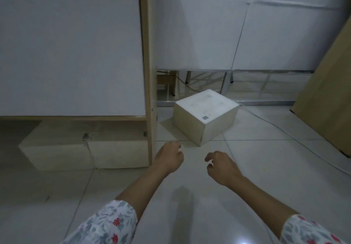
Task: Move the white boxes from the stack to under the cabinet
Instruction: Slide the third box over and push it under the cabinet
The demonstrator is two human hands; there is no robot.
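Two white boxes (85, 148) were seen under the cabinet (72, 46); one box (206, 114) remained on the floor (190, 205), untouched by the left hand (169, 158) and right hand (222, 166), each grip empty and loosely open.

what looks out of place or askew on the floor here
The lone white box sits on the open floor right of the cabinet, turned corner-first, askew to the tile lines. The two boxes under the cabinet lie square. A cable trails past it. Both hands are empty.

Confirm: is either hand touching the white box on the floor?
No. The left hand and right hand hover empty, short of the white box, with bare floor tile between them.
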